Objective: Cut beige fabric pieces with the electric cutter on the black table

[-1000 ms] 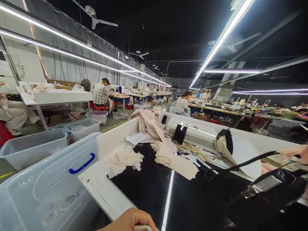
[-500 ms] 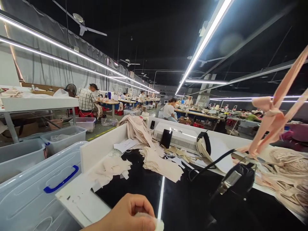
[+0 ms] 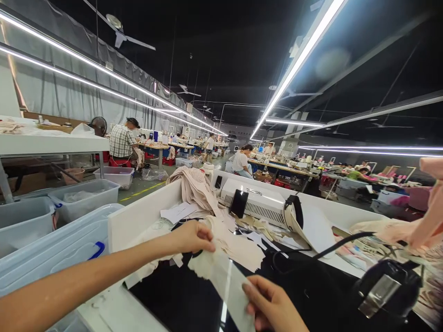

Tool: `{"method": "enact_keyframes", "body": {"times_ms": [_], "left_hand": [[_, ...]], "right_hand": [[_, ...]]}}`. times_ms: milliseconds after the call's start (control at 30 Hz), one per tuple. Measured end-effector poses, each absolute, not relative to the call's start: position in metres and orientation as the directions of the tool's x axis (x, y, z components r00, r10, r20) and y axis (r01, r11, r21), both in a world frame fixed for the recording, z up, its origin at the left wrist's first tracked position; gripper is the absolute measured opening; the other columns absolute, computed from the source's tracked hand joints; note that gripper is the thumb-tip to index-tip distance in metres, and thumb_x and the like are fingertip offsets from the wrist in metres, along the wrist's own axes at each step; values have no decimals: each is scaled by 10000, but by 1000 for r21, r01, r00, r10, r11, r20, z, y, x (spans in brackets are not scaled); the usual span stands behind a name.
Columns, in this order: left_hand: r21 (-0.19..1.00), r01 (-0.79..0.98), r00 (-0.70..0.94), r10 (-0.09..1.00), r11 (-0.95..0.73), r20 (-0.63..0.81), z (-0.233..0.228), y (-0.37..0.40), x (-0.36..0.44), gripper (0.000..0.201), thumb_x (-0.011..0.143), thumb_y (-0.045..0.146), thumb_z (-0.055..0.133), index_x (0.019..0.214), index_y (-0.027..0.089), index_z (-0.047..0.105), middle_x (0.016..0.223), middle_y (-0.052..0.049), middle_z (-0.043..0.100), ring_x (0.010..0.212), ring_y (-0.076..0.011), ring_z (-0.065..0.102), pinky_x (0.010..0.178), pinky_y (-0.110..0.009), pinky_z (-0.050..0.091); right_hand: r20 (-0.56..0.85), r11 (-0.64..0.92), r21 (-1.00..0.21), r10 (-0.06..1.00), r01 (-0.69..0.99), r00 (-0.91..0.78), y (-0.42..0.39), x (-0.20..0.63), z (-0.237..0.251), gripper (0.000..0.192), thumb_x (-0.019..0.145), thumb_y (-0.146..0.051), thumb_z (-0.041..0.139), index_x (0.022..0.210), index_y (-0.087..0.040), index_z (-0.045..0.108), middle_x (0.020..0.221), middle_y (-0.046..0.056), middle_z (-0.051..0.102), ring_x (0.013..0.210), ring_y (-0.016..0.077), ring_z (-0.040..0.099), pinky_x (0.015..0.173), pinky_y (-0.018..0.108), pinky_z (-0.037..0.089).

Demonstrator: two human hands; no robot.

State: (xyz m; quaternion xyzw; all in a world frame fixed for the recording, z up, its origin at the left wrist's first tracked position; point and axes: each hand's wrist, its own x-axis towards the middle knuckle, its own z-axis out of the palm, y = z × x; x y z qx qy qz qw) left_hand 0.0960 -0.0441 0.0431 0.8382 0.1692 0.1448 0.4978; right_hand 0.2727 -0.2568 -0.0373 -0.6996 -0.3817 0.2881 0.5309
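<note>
piece: a thin cream fabric strip (image 3: 221, 276), pale and slightly see-through
pose: stretched slantwise, upper end pinched by the left hand (image 3: 192, 237), lower end by the right hand (image 3: 270, 304)
place: just above the glossy black counter (image 3: 180, 299), near the loose cream fabric pieces (image 3: 238, 244)

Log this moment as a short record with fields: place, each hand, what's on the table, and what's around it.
Place: garment workshop, rows of sewing tables, people seated at work
Left hand: pinching the far end of a cream fabric strip
Right hand: gripping the near end of the same strip
Table: black top, white raised edge
On table: pile of cream fabric pieces, white machine, black cable
Left of table: clear plastic bins
</note>
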Motion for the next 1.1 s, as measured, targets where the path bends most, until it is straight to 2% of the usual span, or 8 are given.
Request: {"method": "enact_keyframes", "body": {"times_ms": [67, 133, 233, 300, 400, 567, 900, 1100], "left_hand": [[856, 89, 895, 419, -509, 156, 57, -30, 120, 288, 771, 455, 755, 812, 172, 718, 662, 13, 671, 614, -159, 634, 568, -229, 445], [816, 29, 868, 419, -577, 265, 67, -17, 141, 225, 834, 398, 698, 883, 180, 717, 750, 4, 703, 698, -167, 659, 616, -230, 470], [726, -29, 813, 406, -687, 417, 65, -2, 164, 158, 896, 320, 647, 947, 190, 722, 894, -2, 731, 849, -174, 665, 768, -249, 489], [662, -30, 807, 372, -749, 458, 50, 5, 169, 132, 912, 268, 637, 950, 194, 739, 928, -4, 744, 879, -179, 666, 821, -259, 479], [578, -13, 842, 303, -816, 447, 20, 14, 167, 128, 904, 186, 635, 940, 196, 758, 930, -9, 765, 876, -183, 684, 819, -259, 477], [471, -2, 889, 214, -882, 404, -14, 23, 157, 124, 942, 176, 644, 998, 195, 752, 1031, -40, 776, 976, -203, 698, 906, -302, 484], [388, -18, 899, 155, -921, 410, -18, 24, 157, 162, 983, 179, 605, 1075, 219, 733, 1135, -30, 759, 1078, -212, 692, 976, -284, 476], [368, -1, 909, 152, -930, 387, -20, 21, 151, 328, 899, 84, 527, 1091, 229, 749, 1149, -12, 762, 1078, -200, 694, 999, -283, 488]], "right_hand": [[97, -92, -957, 790, 274, 606, -239, 297, -23, 525, 788, -676, 722, 940, -174, 749, 688, 26, 727, 578, 164, 691, 598, 275, 585], [229, -35, -931, 718, 363, 657, -221, 321, -10, 574, 776, -705, 690, 1007, -183, 752, 899, 91, 783, 871, 259, 760, 831, 380, 617], [429, -3, -847, 587, 531, 687, -198, 349, -4, 583, 805, -698, 616, 1080, -205, 761, 1181, 136, 758, 1163, 335, 685, 1079, 498, 495], [516, 0, -782, 563, 623, 646, -187, 358, -11, 529, 833, -651, 583, 1052, -211, 778, 1237, 142, 744, 1235, 350, 644, 1147, 524, 422], [557, -3, -708, 611, 706, 562, -177, 362, -32, 431, 884, -537, 543, 1014, -215, 799, 1190, 137, 768, 1189, 341, 679, 1129, 531, 443], [547, -14, -626, 705, 780, 451, -176, 358, -63, 361, 935, -385, 490, 1019, -232, 805, 1182, 97, 779, 1142, 297, 716, 1077, 481, 509], [541, -135, -450, 745, 883, 390, -180, 359, -69, 435, 1023, -293, 371, 1187, -179, 757, 1343, 116, 710, 1250, 261, 669, 1105, 421, 499], [502, -250, -315, 775, 916, 384, -185, 348, -75, 442, 920, -90, 412, 1130, -189, 788, 1253, 93, 757, 1190, 278, 674, 1052, 411, 511]]}}
